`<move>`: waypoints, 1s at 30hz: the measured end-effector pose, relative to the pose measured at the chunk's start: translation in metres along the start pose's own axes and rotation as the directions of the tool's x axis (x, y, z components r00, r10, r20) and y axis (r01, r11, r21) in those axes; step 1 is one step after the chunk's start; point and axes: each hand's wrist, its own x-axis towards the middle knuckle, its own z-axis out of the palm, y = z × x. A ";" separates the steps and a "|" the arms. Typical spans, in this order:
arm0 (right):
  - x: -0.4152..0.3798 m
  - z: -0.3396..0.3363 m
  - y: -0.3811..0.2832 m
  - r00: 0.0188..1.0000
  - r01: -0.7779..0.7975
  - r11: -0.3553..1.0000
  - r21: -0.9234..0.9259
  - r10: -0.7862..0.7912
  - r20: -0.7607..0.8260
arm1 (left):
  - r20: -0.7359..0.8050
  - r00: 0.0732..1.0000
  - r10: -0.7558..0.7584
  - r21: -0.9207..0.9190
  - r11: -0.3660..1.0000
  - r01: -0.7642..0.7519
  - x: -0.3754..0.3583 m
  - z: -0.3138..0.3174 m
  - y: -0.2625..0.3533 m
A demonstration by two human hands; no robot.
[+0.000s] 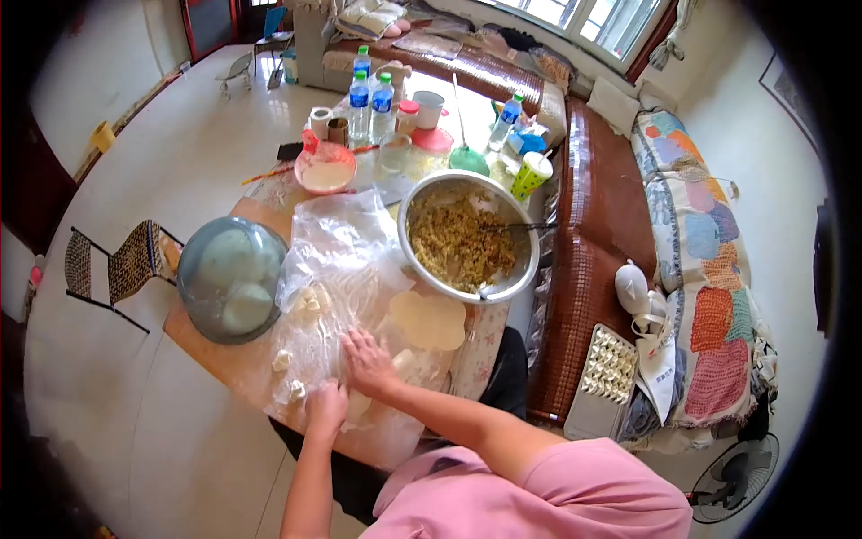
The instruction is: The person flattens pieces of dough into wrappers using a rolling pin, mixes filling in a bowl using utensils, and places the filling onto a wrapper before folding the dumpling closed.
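A clear plastic sheet spreads over the tabletop, with small pale dough pieces showing at its left part. My right hand lies on the sheet, fingers stretched out. Just below it, my left hand is closed in a fist by the sheet; what its fingers hold is hidden. A short pale rod, perhaps a rolling pin, pokes out beside my right hand. To the right of the hands rests a flat rolled-out dough sheet.
A steel bowl of chopped filling sits at right. At left, a covered bowl holds big dough lumps. Farther back stand a pink bowl, water bottles and a green cup. On the sofa lies a tray of dumplings.
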 end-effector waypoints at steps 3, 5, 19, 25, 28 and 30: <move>-0.053 -0.004 0.013 0.997 0.054 0.998 0.043 -0.056 0.043 | -0.084 0.993 0.080 -0.043 0.996 -0.084 -0.015 0.000 -0.001; -0.083 -0.007 0.022 0.992 0.082 0.994 0.069 -0.088 0.090 | -0.096 0.995 0.016 -0.106 0.994 -0.026 -0.019 0.006 -0.002; -0.100 -0.014 0.032 0.976 0.133 0.978 0.160 -0.157 0.149 | 0.361 0.932 0.030 -0.927 0.120 0.355 0.038 0.019 0.043; -0.097 -0.015 0.034 0.977 0.147 0.975 0.167 -0.170 0.127 | 0.196 0.978 -0.076 -0.793 0.574 0.203 0.096 -0.008 0.097; -0.096 -0.016 0.035 0.976 0.180 0.975 0.131 -0.194 0.103 | -0.244 0.966 0.090 -0.058 0.993 -0.107 0.142 0.004 0.050; -0.094 -0.021 0.034 0.970 0.194 0.973 0.125 -0.209 0.125 | -0.380 0.875 0.301 0.330 0.927 -0.176 0.148 0.006 0.040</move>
